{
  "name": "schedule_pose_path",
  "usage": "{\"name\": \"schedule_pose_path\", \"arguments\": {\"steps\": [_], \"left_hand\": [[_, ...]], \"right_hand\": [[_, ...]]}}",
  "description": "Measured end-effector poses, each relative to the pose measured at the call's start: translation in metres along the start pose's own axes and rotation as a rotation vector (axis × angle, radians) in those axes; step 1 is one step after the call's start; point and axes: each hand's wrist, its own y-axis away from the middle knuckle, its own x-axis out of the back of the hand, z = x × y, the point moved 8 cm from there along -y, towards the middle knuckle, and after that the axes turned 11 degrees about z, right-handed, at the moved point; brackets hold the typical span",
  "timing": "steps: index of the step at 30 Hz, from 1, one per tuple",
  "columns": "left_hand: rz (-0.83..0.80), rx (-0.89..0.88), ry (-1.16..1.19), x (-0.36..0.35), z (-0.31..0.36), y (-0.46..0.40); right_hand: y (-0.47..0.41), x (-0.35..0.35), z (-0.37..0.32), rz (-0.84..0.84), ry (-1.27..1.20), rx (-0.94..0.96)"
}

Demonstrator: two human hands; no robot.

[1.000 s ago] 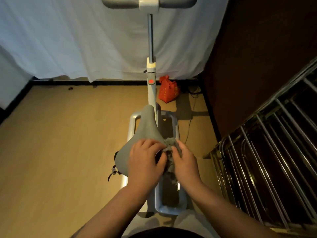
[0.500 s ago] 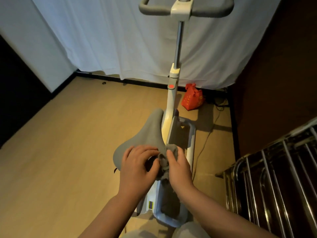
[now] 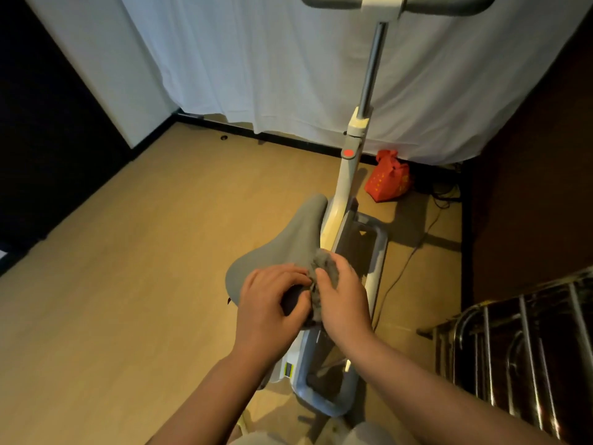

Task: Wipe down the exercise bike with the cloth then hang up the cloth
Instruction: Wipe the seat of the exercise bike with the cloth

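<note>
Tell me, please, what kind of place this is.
Probably a room in a home: an exercise bike stands on a wooden floor, a white curtain behind it and a metal rack beside it.

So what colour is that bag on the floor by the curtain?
Red with small yellow marks, in the head view: bag.
</note>
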Motion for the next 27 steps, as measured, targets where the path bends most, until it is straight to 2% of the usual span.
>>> {"name": "schedule_pose_path", "arguments": {"steps": [2,6,11,14,20,22,25,27], "left_hand": [[0.016,-0.011,0.017,0.001,0.000,0.001],[-0.008,-0.006,0.031,0.000,-0.001,0.000],[-0.030,-0.049,0.066,0.002,-0.002,0.001],[-0.073,-0.095,0.059,0.000,-0.002,0.003],[-0.176,-0.122,0.150,0.008,-0.012,0.005],[-0.193,-0.146,0.161,0.012,-0.016,0.006],[-0.242,-0.170,0.183,0.011,-0.017,0.008],[-0.273,-0.186,0.210,0.012,-0.018,0.009]], "right_hand": [[0.002,0.000,-0.003,0.009,0.010,0.032],[-0.034,-0.009,0.000,0.005,0.031,-0.190],[-0.007,0.000,0.013,0.023,0.236,-0.068],[-0.019,-0.002,0.015,0.081,0.255,-0.163],[0.039,0.010,0.014,0.210,-0.007,-0.136],[0.039,0.009,0.021,0.275,-0.117,-0.240],[0.025,0.004,0.033,0.319,-0.206,-0.497],[0.037,0.003,0.033,0.383,-0.105,-0.452]]}}
